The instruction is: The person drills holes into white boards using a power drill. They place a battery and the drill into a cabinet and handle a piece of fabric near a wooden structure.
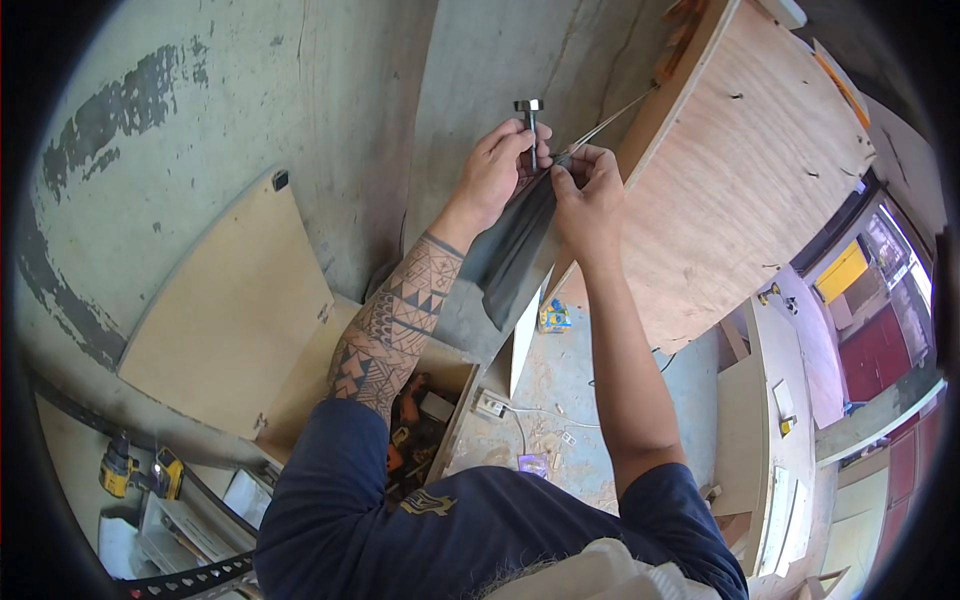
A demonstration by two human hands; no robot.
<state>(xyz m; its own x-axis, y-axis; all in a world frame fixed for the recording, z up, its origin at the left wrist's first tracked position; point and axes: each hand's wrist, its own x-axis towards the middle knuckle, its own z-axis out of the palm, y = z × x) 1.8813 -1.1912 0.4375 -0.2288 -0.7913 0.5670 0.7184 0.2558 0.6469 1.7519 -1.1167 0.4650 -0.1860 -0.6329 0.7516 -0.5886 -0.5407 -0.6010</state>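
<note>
My left hand is closed around the thin shaft of a T-shaped metal piece, its wide shiny head standing above the fingers. Whether it is a hammer or a large bolt, I cannot tell. Close beside it, my right hand pinches the gathered top of a dark grey cloth, which hangs down between my forearms. From this top a pale taut cord runs up to the edge of a wooden panel on the right. My fingers partly hide where cord and cloth meet.
A cabinet with an opened door stands at the left, tools piled inside. Yellow-black power drills lie at lower left. A power strip with a white cable and scattered debris are on the floor. A long workbench runs along the right.
</note>
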